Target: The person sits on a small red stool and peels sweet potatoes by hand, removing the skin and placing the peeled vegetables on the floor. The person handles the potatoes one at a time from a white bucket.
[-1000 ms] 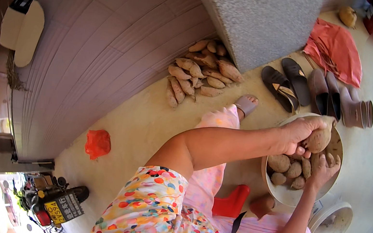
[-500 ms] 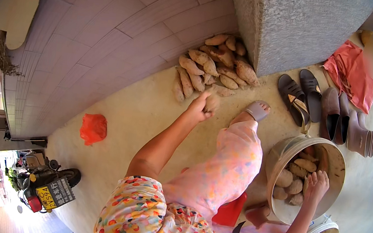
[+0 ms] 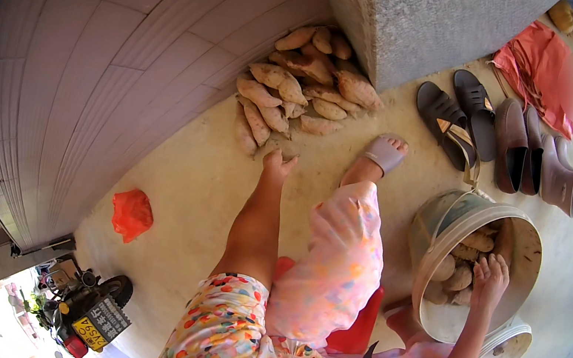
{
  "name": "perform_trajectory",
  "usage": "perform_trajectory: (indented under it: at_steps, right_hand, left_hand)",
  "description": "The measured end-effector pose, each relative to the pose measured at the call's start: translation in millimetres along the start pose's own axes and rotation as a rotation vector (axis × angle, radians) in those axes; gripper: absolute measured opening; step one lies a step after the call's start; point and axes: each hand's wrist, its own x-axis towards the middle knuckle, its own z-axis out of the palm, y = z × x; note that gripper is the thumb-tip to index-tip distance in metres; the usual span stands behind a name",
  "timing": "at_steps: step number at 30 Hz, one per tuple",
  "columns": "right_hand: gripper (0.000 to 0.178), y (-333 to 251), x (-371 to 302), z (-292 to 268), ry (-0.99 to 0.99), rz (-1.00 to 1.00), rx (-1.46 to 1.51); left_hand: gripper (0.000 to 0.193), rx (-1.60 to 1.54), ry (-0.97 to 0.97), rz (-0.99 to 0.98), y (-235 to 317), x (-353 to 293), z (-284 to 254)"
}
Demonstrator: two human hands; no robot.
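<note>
My left hand [image 3: 278, 163] is by the near edge of a pile of sweet potatoes [image 3: 272, 105] on the floor. Its thumb stands apart from the fingers, and no sweet potato shows in it. My right hand [image 3: 490, 277] is over the mouth of a tilted whitish bucket [image 3: 431, 258], with its fingers loosely bent and slightly apart. Several sweet potatoes [image 3: 462, 276] lie inside the bucket, just beside those fingers. I see nothing gripped in the right hand, though its palm side is hidden.
A grey pillar [image 3: 429, 37] and a tiled wall [image 3: 136, 43] border the pile. Dark sandals [image 3: 452, 126], brown shoes [image 3: 512, 151] and boots [image 3: 560, 177] stand beyond the bucket. A smaller bucket [image 3: 509, 345], red bags [image 3: 132, 214] [image 3: 536, 72] and a motorcycle [image 3: 86, 308] are around me.
My left hand has let go of the sweet potato it held and opened near the pile. My right hand stays at the bucket's mouth. The whole view has shifted a little.
</note>
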Motion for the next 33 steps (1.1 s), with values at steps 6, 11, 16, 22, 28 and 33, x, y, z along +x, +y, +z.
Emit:
perform_trajectory:
  at_steps: [6,11,16,22,28,33]
  right_hand:
    - [0.036,-0.8,-5.7,-4.8,-0.002,-0.033,0.062]
    - [0.029,8.2,3.7,-16.1,-0.15,-0.094,0.239]
    - [0.036,-20.8,-26.4,-16.1,-0.071,-0.168,0.267]
    - [0.043,-26.1,-30.4,-30.6,-0.02,-0.128,0.27]
    - [0.039,-33.4,-35.7,-41.0,0.026,-0.1,0.319]
    - [0.038,-36.0,-36.5,-48.6,0.035,-0.091,0.393]
  left_hand:
    - [0.038,0.25,-0.22,-0.063,12.4,-20.2,10.7]
    - [0.033,0.491,-0.257,-0.132,70.8,-32.9,37.2]
    - [0.03,1.09,-0.618,0.333,57.0,-235.7,202.0]
    - [0.035,1.801,-1.356,0.922,-52.6,-435.3,284.7]
    - [0.027,2.622,-1.813,0.86,-214.5,-468.1,250.5]
    - [0.043,2.969,-1.362,1.092,-310.3,-388.5,167.9]
